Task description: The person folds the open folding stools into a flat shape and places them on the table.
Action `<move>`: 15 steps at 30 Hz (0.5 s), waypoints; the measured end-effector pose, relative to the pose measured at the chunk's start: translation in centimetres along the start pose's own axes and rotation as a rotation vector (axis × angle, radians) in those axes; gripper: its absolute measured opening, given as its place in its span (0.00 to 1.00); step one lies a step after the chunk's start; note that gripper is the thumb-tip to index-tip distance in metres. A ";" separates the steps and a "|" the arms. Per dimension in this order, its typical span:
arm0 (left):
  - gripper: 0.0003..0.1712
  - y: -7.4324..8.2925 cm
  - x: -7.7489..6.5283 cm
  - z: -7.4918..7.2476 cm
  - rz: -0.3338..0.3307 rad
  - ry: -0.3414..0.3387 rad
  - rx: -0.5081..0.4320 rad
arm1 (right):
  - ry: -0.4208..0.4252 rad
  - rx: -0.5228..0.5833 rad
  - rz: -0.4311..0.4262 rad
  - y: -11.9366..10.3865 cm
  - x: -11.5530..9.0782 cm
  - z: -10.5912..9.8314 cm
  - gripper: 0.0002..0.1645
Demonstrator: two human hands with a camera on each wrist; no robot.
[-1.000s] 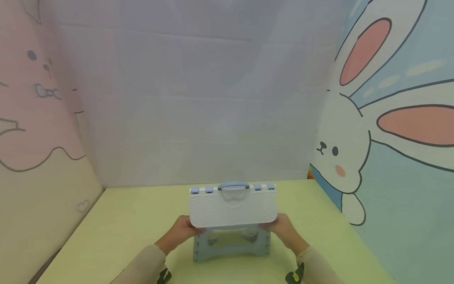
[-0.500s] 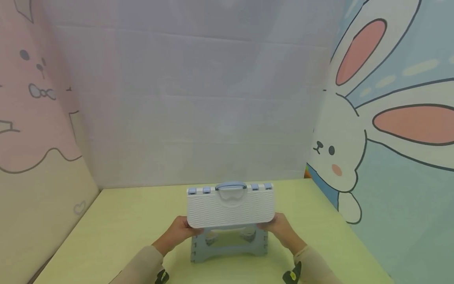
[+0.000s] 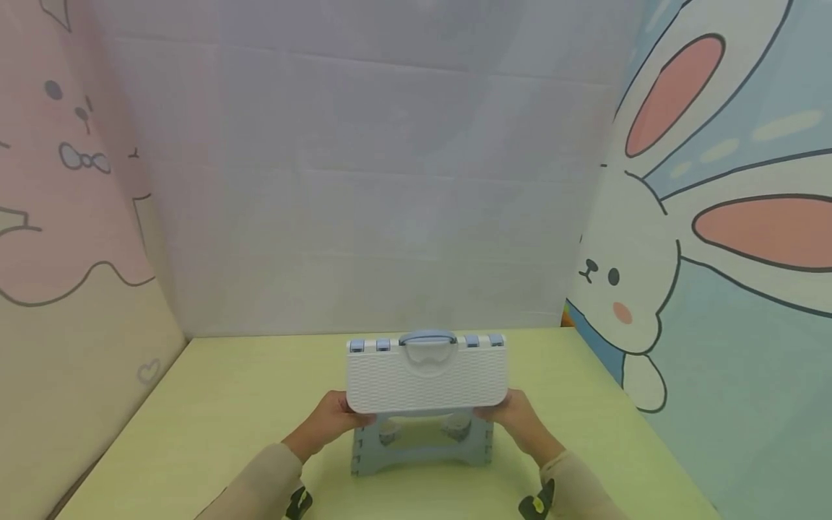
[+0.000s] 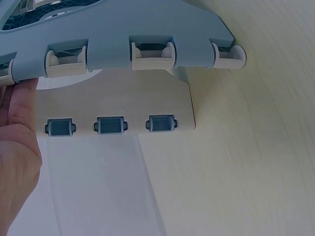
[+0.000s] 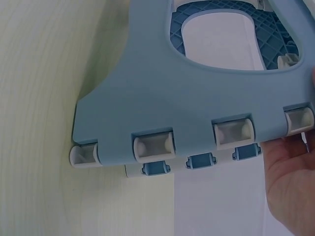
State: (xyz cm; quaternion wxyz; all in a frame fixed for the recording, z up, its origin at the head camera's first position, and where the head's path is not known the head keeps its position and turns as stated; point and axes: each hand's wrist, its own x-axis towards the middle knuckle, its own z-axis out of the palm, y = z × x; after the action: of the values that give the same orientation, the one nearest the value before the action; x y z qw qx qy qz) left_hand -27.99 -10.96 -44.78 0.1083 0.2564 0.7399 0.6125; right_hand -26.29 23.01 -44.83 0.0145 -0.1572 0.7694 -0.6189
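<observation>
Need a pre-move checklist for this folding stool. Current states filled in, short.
1. Left hand gripping near the left corner of the white top: ok.
2. Right hand gripping the opposite near corner: ok.
3. Carry handle free of both hands: ok, it sits at the far edge.
4. Blue leg panel visible below the top, not hidden flat behind it: ok.
5. Legs locked open: cannot tell, no lock shows.
6. Feet bearing fully on the table: cannot tell, contact isn't clear.
</observation>
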 end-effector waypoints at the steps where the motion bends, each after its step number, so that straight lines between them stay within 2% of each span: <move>1: 0.19 0.0 0.0 0.0 -0.001 -0.001 -0.007 | 0.000 0.000 0.000 0.0 0.0 0.0 0.24; 15: 0.18 0.2 -0.1 0.1 0.004 0.014 -0.012 | 0.023 -0.014 0.028 0.2 0.0 0.1 0.24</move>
State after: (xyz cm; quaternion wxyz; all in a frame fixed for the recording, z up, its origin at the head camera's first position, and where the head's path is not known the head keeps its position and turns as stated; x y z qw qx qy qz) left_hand -27.83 -10.87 -44.67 0.1035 0.2531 0.7364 0.6188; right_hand -26.30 22.92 -45.00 0.0132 -0.1392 0.7758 -0.6153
